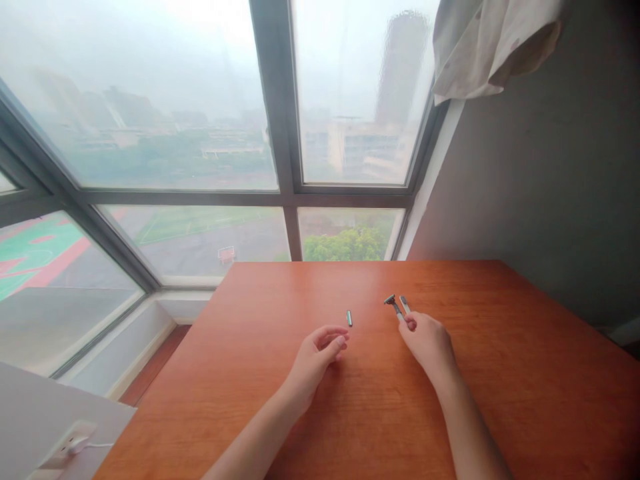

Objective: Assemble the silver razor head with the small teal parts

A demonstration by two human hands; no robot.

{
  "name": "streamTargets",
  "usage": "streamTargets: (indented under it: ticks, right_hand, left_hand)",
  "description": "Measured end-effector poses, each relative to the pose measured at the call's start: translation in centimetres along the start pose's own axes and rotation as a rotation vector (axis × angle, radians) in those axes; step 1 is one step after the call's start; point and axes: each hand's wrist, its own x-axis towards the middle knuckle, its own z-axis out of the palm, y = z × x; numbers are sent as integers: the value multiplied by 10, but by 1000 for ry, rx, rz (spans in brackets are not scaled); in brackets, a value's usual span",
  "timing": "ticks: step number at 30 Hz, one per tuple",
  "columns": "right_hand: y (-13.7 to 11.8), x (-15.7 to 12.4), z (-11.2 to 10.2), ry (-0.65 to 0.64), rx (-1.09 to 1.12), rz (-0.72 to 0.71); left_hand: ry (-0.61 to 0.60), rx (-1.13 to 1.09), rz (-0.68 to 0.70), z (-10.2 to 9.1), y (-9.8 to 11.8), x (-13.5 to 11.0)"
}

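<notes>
My right hand (427, 341) rests on the wooden table (525, 373) with its fingers closed around the handle of a small razor (393, 303), whose dark head points away from me. A second slim silvery piece (405, 304) lies right beside the razor head; whether the hand also holds it is unclear. My left hand (320, 353) hovers just above the table with the fingers loosely curled and apart, holding nothing. A small greenish cartridge-like piece (349, 318) lies on the table just beyond its fingertips.
A large window (280, 133) with dark frames stands behind the table. A grey wall (550, 187) runs along the right, with a pale cloth (480, 47) hanging at the top. A white socket and cable (70, 445) sit at the lower left.
</notes>
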Motion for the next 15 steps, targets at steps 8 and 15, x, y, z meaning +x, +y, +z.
streamTargets:
  ticks: [8,15]
  right_hand:
    - [-2,3,5,-78,-137,59]
    - [-2,2,8,-66,-200,33]
  left_hand:
    - [7,4,-5,2,1,1]
    - [23,6,-12,5,5,0]
